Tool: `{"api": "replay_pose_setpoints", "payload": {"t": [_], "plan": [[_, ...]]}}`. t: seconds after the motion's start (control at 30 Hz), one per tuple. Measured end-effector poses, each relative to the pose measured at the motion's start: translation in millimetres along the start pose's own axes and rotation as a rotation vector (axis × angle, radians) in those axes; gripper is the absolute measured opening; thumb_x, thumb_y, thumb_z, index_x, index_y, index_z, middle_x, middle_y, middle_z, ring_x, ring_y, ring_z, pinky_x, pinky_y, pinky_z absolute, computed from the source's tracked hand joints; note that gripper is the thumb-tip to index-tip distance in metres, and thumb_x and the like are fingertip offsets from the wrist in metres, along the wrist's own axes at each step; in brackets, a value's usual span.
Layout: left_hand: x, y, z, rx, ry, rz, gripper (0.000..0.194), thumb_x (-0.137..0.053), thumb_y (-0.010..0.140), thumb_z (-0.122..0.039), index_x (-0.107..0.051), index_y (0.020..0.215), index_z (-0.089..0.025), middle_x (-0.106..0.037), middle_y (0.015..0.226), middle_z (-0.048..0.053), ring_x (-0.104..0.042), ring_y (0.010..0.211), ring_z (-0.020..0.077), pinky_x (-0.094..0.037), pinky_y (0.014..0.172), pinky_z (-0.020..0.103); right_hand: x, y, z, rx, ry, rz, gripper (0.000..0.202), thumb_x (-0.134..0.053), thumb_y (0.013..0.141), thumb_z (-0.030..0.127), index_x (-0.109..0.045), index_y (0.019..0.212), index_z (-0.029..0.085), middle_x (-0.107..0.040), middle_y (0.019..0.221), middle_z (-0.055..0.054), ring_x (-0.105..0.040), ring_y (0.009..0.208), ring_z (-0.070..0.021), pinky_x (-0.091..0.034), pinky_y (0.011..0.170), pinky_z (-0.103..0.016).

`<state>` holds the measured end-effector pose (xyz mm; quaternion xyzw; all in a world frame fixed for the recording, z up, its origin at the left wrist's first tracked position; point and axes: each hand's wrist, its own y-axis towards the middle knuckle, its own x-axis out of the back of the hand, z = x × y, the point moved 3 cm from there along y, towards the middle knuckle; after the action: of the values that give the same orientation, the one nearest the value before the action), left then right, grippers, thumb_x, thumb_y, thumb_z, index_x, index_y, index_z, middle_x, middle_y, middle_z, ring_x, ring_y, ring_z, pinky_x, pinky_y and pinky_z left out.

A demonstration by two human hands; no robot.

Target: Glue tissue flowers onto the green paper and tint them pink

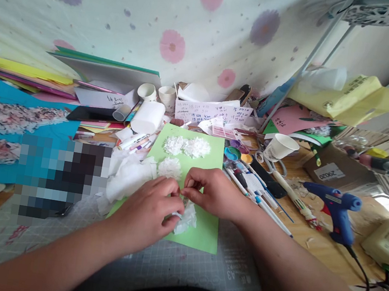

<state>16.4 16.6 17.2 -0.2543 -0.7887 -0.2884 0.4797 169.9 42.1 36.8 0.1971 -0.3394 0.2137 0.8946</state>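
White tissue paper [188, 220]: light, soft, tearable, I judge; best gripped by edges. Left hand [157, 208] pinching it; right hand [214, 193] pinched, contents unclear.

Crumpled white tissue [188, 220] (partly hidden)

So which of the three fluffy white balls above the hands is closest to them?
The lowest ball, just beyond the left hand; the other two sit side by side farther up the green paper.
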Motion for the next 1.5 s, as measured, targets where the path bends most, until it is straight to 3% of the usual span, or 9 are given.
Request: {"api": "replay_pose_setpoints", "payload": {"t": [0.13, 0.5, 0.7, 0.87, 0.97, 1.13, 1.27, 1.37, 1.5], "plan": [[-0.9, 3, 0, 0.008, -0.003, -0.027, 0.018, -0.051, 0.075, -0.006, -0.059, 0.065, -0.018, -0.048, 0.076, 0.001, -0.048, 0.076, 0.0162, -0.038, 0.066, 0.029, 0, 1, -2, -0.005, 0.017, 0.002, 0.009, -0.061, 0.078, 0.013, -0.057, 0.070, 0.015, -0.058, 0.063, 0.003, -0.050, 0.058, -0.0081, -0.034, 0.054, -0.018], [-6.0, 9, 15, 0.253, -0.185, -0.014, 0.010, -0.053, 0.075, -0.016, -0.059, 0.068, -0.020, -0.053, 0.081, 0.000, -0.054, 0.076, 0.0164, -0.042, 0.067, 0.029, 0, 2, -10, -0.050, 0.067, -0.007, 0.009, -0.061, 0.076, 0.015, -0.056, 0.070, 0.016, -0.055, 0.060, 0.005, -0.046, 0.055, -0.0074, -0.034, 0.053, -0.018], [-6.0, 9, 16, 0.290, -0.180, 0.011, 0.010, -0.052, 0.076, -0.018, -0.059, 0.070, -0.020, -0.053, 0.083, 0.001, -0.054, 0.075, 0.0165, -0.042, 0.065, 0.029, 12, 1, -10, -0.076, 0.337, -0.159, 0.014, -0.060, 0.077, 0.021, -0.052, 0.066, 0.016, -0.055, 0.058, 0.003, -0.049, 0.055, -0.0095, -0.038, 0.054, -0.021], [-5.5, 10, 16, 0.298, -0.186, 0.002, 0.008, -0.053, 0.076, -0.019, -0.059, 0.070, -0.020, -0.053, 0.083, 0.001, -0.054, 0.074, 0.0161, -0.042, 0.064, 0.028, 10, 0, -9, -0.058, 0.300, -0.066, 0.014, -0.061, 0.076, 0.020, -0.053, 0.066, 0.016, -0.056, 0.060, 0.002, -0.048, 0.055, -0.0088, -0.038, 0.053, -0.021], [6.7, 10, 17, 0.273, -0.217, -0.033, 0.007, -0.052, 0.077, -0.019, -0.057, 0.073, -0.020, -0.055, 0.082, 0.000, -0.053, 0.069, 0.0143, -0.041, 0.062, 0.027, 7, 1, -12, -0.072, 0.246, -0.067, 0.012, -0.061, 0.076, 0.021, -0.054, 0.068, 0.016, -0.057, 0.061, 0.002, -0.048, 0.055, -0.0091, -0.038, 0.054, -0.021], [51.7, -5, 42, 0.364, -0.195, -0.193, 0.010, -0.050, 0.083, -0.028, -0.057, 0.078, -0.022, -0.058, 0.070, -0.002, -0.051, 0.059, 0.0132, -0.039, 0.055, 0.024, 9, 3, -17, -0.110, 0.334, -0.103, 0.014, -0.061, 0.077, 0.023, -0.053, 0.067, 0.016, -0.057, 0.060, 0.002, -0.048, 0.055, -0.0091, -0.037, 0.053, -0.021], [76.7, -19, 68, 0.367, -0.033, -0.105, 0.013, -0.053, 0.082, -0.032, -0.063, 0.081, -0.024, -0.063, 0.086, 0.001, -0.056, 0.071, 0.0173, -0.040, 0.059, 0.026, 9, 3, -18, -0.117, 0.339, -0.106, 0.014, -0.062, 0.077, 0.023, -0.054, 0.067, 0.016, -0.055, 0.059, 0.003, -0.047, 0.054, -0.0087, -0.036, 0.051, -0.021], [78.8, -24, 75, 0.288, 0.049, 0.012, 0.014, -0.054, 0.081, -0.033, -0.065, 0.087, -0.026, -0.062, 0.101, 0.003, -0.056, 0.094, 0.0235, -0.043, 0.072, 0.029, 10, 2, -21, -0.118, 0.379, -0.124, 0.015, -0.063, 0.078, 0.024, -0.055, 0.068, 0.016, -0.055, 0.059, 0.003, -0.048, 0.055, -0.0094, -0.037, 0.052, -0.022], [64.6, -19, 61, 0.151, 0.135, 0.061, 0.014, -0.057, 0.081, -0.028, -0.064, 0.092, -0.024, -0.059, 0.107, 0.005, -0.052, 0.104, 0.0252, -0.040, 0.088, 0.035, 14, 1, -23, -0.126, 0.456, -0.169, 0.018, -0.064, 0.078, 0.028, -0.055, 0.068, 0.016, -0.056, 0.058, 0.002, -0.050, 0.054, -0.0099, -0.038, 0.052, -0.023]]}}
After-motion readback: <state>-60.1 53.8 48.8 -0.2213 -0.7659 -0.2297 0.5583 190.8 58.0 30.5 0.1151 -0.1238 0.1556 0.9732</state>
